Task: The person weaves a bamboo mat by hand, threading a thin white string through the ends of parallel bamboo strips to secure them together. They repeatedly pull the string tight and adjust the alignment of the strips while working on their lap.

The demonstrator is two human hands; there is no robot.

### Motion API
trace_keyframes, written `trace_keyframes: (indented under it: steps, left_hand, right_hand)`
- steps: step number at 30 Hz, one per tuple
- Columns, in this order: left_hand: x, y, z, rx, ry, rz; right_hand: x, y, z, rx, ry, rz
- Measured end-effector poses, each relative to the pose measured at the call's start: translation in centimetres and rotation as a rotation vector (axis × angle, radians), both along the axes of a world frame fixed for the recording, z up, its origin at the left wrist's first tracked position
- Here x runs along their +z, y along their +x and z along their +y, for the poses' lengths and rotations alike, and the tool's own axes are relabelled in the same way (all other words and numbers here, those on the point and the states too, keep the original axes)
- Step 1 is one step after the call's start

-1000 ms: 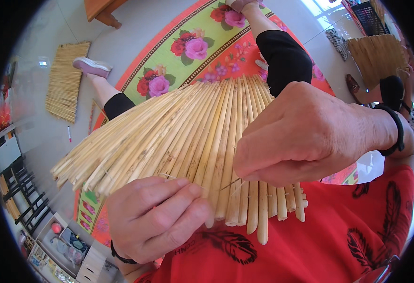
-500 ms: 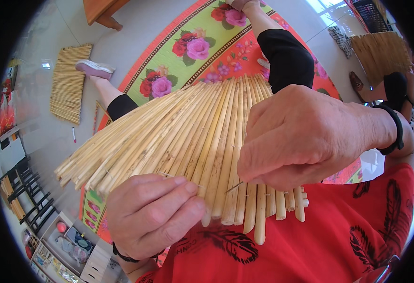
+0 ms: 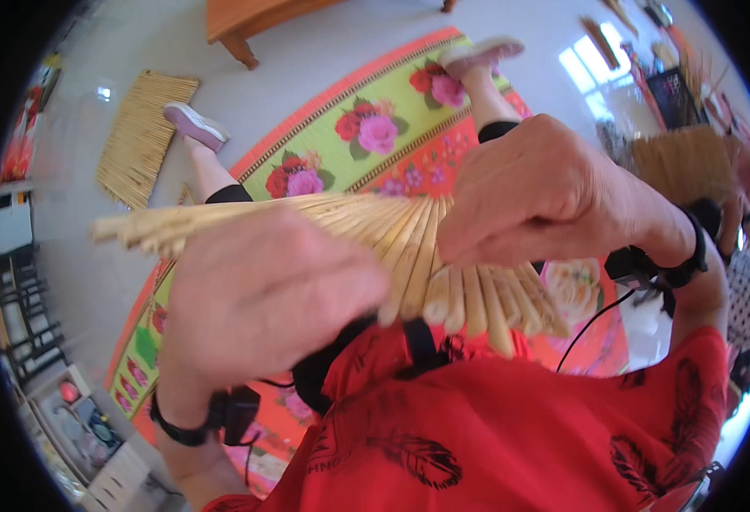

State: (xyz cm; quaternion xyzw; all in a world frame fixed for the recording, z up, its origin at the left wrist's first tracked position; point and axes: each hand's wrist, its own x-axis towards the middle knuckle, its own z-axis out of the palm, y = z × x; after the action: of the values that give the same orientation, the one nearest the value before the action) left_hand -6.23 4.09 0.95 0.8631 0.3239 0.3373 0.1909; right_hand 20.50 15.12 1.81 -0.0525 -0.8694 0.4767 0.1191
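A mat of thin straw-coloured reed sticks (image 3: 405, 247), bound side by side, fans out in front of my body, its near stick ends just above my red shirt. My left hand (image 3: 272, 294), smeared by motion, is closed over the mat's left part and hides several sticks. My right hand (image 3: 545, 200) is closed, knuckles up, with its fingertips close to the sticks at the mat's right side. What either hand pinches is hidden under the fingers.
Below lies a flowered red and green floor mat (image 3: 306, 154), with my outstretched legs over it. Another reed mat (image 3: 144, 136) rests on the tiles at left. A wooden table (image 3: 264, 17) stands ahead. At right, another person is beside a brown reed mat (image 3: 682, 162).
Both hands have risen, and the reed mat now appears flatter, seen more edge-on. The needle at my right fingertips and the thread by my left hand no longer show. The view has shifted.
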Motion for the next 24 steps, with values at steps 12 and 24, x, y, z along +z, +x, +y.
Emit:
trace_keyframes:
  steps: [12, 24]
  left_hand:
    - [0.8, -2.8, 10.5, 0.017, -0.142, -0.108]
    - [-0.2, -4.9, 13.3, -0.084, -0.254, -0.161]
  right_hand:
    - [1.4, -1.2, 7.9, -0.251, 0.026, -0.166]
    - [3.0, -3.2, 8.5, -0.13, 0.445, -0.234]
